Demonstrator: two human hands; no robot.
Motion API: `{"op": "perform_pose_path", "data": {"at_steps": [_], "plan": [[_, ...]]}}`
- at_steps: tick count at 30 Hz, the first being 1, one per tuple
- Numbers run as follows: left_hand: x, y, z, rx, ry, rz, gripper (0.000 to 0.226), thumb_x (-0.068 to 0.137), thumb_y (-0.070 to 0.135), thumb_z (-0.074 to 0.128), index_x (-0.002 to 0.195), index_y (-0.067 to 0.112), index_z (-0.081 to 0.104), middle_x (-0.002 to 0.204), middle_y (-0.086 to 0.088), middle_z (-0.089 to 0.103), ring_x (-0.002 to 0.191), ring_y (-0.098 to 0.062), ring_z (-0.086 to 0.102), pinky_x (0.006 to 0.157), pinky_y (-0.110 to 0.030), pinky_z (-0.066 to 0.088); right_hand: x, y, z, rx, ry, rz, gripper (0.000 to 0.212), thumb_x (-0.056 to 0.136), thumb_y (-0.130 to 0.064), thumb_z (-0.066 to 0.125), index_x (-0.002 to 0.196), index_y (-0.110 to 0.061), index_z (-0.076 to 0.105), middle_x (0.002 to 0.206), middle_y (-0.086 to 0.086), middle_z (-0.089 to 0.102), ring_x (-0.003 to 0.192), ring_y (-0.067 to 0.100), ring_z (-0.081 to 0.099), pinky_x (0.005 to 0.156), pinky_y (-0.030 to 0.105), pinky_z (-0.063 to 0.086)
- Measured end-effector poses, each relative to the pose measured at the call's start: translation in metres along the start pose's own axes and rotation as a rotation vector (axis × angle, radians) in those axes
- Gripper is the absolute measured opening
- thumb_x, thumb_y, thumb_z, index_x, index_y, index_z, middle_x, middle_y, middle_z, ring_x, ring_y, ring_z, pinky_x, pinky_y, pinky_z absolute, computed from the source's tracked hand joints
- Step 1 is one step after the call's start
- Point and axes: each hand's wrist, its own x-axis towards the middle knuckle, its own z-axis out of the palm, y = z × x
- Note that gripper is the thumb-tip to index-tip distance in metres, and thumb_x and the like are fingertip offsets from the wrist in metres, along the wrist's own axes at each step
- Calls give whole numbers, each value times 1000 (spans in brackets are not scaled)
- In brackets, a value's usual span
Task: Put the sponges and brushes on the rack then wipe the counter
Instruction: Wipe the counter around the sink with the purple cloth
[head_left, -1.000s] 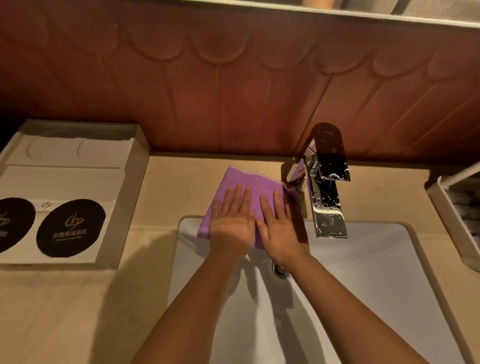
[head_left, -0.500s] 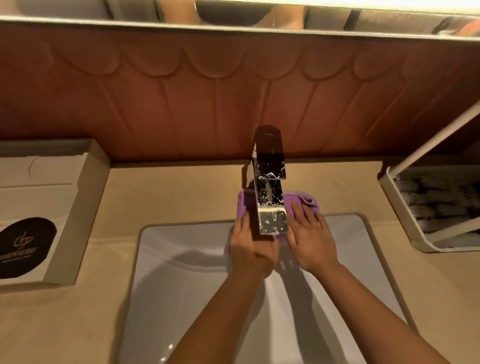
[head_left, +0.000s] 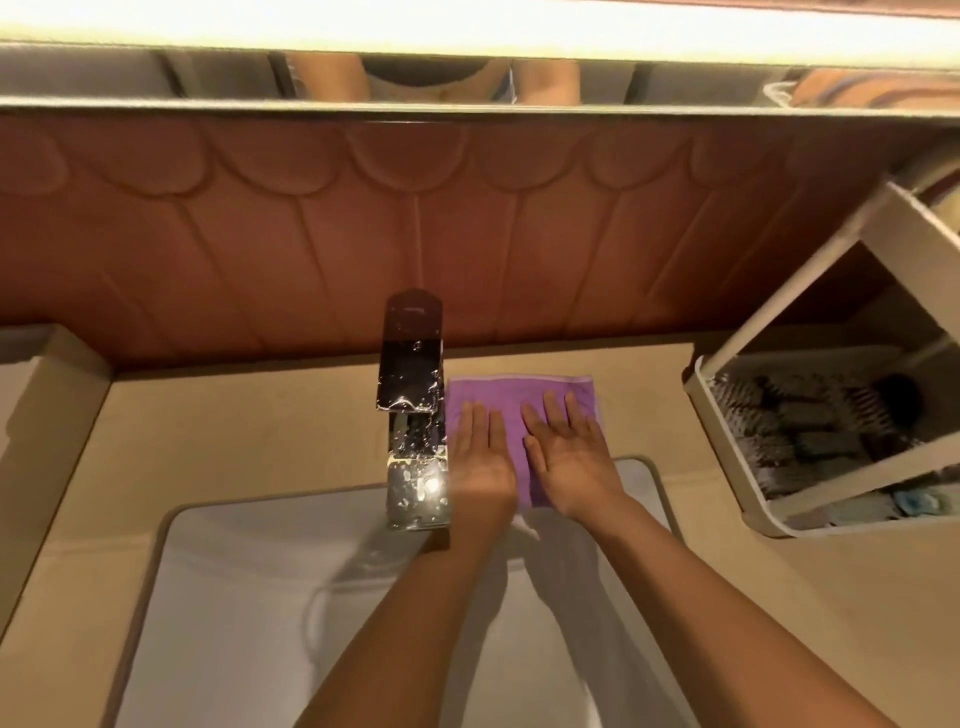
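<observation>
I have both arms reaching forward over the sink (head_left: 249, 597), my left hand (head_left: 480, 462) and right hand (head_left: 571, 462) lying palm down side by side, fingers straight and flat. Neither grasps anything: both press on the purple cloth (head_left: 511, 402), which is spread on the counter (head_left: 249, 415) just right of the faucet (head_left: 415, 410), behind the sink's rim.

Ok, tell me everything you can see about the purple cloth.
The purple cloth looks like soft, thin fabric, spread as a rough rectangle with a paler hem along its far and right edges. It lies flat on the beige counter, just right of the faucet, its near edge reaching over the sink rim. Both hands press on it with straight fingers, the left hand beside the faucet, the right hand next to it.
</observation>
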Motion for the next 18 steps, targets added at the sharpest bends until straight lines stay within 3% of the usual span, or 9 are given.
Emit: {"op": "perform_pose_path", "data": {"at_steps": [3, 4, 7, 10, 13, 16, 18], "plan": [[23, -2, -6, -72, 21, -64, 71, 81, 30, 10, 134, 0, 46, 143, -17, 42, 134, -31, 39, 115, -32, 21, 17, 7, -2, 13, 7, -13, 51, 102, -37, 15, 150, -27, -1, 158, 1, -13, 146, 23, -14, 117, 36, -7], [26, -1, -8, -93, 29, -62, 70, 82, 30, 12, 135, -1, 44, 144, -17, 39, 134, -33, 39, 114, -34, 24, 22, 8, -2, 18, 15, -21, 51, 102, -37, 15, 150, -28, -1, 158, 1, -13, 146, 22, -14, 117, 36, -7], [32, 2, -5, -56, 46, -40, 55, 79, 28, 33, 115, 0, 64, 120, -21, 63, 111, -33, 61, 101, -37, 32, 36, 14, -2, 15, 76, -66, 54, 97, -42, 5, 149, -30, 5, 159, -1, -9, 146, 21, -11, 117, 35, -4], [35, 1, 5, -105, 159, -75, 52, 81, 27, 37, 115, -1, 64, 120, -24, 62, 112, -34, 60, 101, -39, 32, 41, 17, 2, 10, 154, -105, 84, 71, -51, -15, 149, -32, 10, 159, -3, -2, 147, 20, -6, 117, 33, -2], [40, 6, 1, -130, 181, -107, 52, 79, 26, 39, 115, -1, 64, 120, -25, 61, 112, -35, 61, 99, -41, 43, 50, 20, 2, 36, 201, -133, 80, 75, -50, -5, 147, -31, 23, 158, -1, 13, 147, 22, 7, 113, 33, 0], [48, 5, 6, -96, 206, -114, 51, 77, 23, 42, 117, -2, 63, 121, -27, 60, 113, -36, 60, 94, -46, 48, 57, 22, -2, 10, 255, -133, 57, 85, -41, 25, 131, -24, 54, 141, 6, 49, 130, 30, 47, 103, 35, 17], [52, 6, 10, -95, 220, -120, 50, 80, 23, 43, 119, -3, 61, 123, -27, 59, 116, -37, 57, 97, -46, 47, 60, 24, -3, 34, 235, -153, 58, 86, -41, 23, 135, -25, 49, 144, 5, 46, 134, 29, 42, 105, 35, 14]]}}
